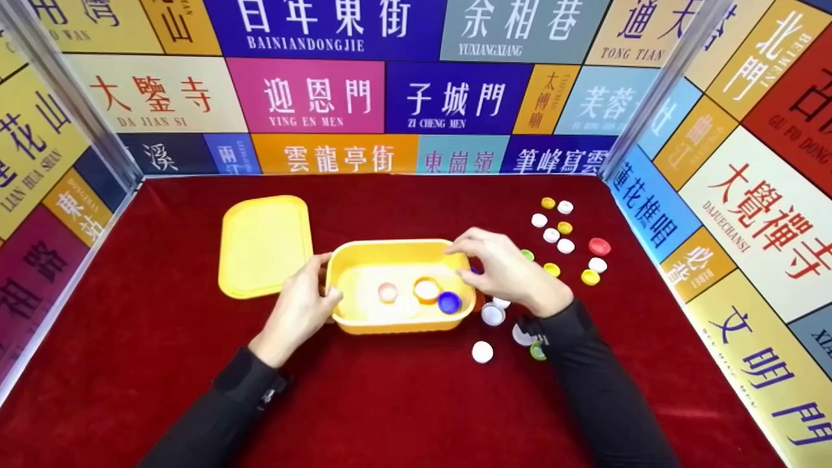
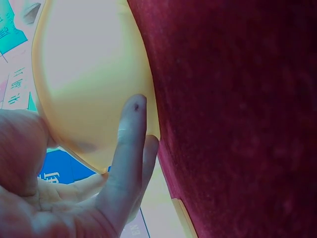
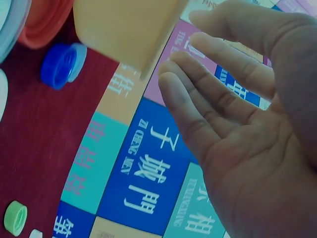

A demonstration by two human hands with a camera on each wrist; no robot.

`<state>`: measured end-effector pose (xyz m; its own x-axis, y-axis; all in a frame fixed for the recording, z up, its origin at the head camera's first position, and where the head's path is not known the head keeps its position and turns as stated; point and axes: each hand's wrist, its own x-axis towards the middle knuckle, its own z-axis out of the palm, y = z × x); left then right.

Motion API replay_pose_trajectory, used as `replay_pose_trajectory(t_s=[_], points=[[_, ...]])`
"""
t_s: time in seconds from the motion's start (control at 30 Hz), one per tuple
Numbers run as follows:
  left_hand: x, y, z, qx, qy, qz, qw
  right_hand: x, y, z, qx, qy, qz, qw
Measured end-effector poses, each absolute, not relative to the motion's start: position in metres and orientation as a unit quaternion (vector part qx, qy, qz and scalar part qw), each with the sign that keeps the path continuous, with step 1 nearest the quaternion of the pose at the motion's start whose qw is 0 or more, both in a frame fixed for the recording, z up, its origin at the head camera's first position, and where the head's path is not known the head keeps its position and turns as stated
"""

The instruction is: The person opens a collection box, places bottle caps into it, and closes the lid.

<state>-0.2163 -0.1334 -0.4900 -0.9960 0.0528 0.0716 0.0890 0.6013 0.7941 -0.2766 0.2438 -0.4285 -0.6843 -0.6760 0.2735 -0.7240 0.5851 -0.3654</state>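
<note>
My left hand (image 1: 296, 312) holds the left end of a yellow plastic box (image 1: 396, 328), its thumb at the rim and its fingers along the outer wall. Inside the box lie a small pink bottle cap (image 1: 388, 293), an orange-rimmed cap (image 1: 427, 290) and a blue cap (image 1: 449, 302). Over the box's right rim hovers my right hand (image 1: 504, 266), fingers loosely bent. The right wrist view shows nothing between that hand's fingers and thumb. Another blue cap (image 3: 55, 67) sits outside the box on the cloth, partly hidden by the hand in the head view.
A yellow lid (image 1: 266, 247) lies flat behind and left of the box. Several loose caps are scattered to the right, among them a red cap (image 1: 599, 246) and a white cap (image 1: 482, 351). Dark red cloth (image 1: 390, 403) covers the table, with printed panels (image 1: 318, 97) behind and beside it.
</note>
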Motion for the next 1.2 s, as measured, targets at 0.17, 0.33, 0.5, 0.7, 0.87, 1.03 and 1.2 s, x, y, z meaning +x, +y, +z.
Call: replay_pose_trajectory(t_s=[0.17, 0.33, 0.5, 0.7, 0.87, 1.03, 1.2], points=[[-0.216, -0.133, -0.489, -0.038, -0.891, -0.451, 0.019, -0.284, 0.257, -0.427, 0.367, -0.894, 0.253, 0.050], [-0.216, -0.133, -0.490, -0.039, -0.895, -0.444, 0.025, -0.290, 0.270, -0.431, 0.317, -0.912, 0.261, 0.013], [-0.216, -0.133, -0.490, -0.038, -0.898, -0.438, 0.028, -0.297, 0.278, -0.440, 0.294, -0.919, 0.263, -0.017], [-0.217, -0.133, -0.490, -0.040, -0.897, -0.439, 0.024, -0.304, 0.284, -0.452, 0.287, -0.919, 0.268, -0.046], [-0.217, -0.134, -0.489, -0.039, -0.896, -0.442, 0.021, -0.307, 0.285, -0.460, 0.293, -0.918, 0.260, -0.069], [-0.217, -0.133, -0.488, -0.036, -0.893, -0.448, 0.019, -0.307, 0.281, -0.465, 0.294, -0.916, 0.256, -0.092], [-0.216, -0.132, -0.489, -0.032, -0.890, -0.455, 0.013, -0.307, 0.278, -0.472, 0.301, -0.915, 0.253, -0.091]])
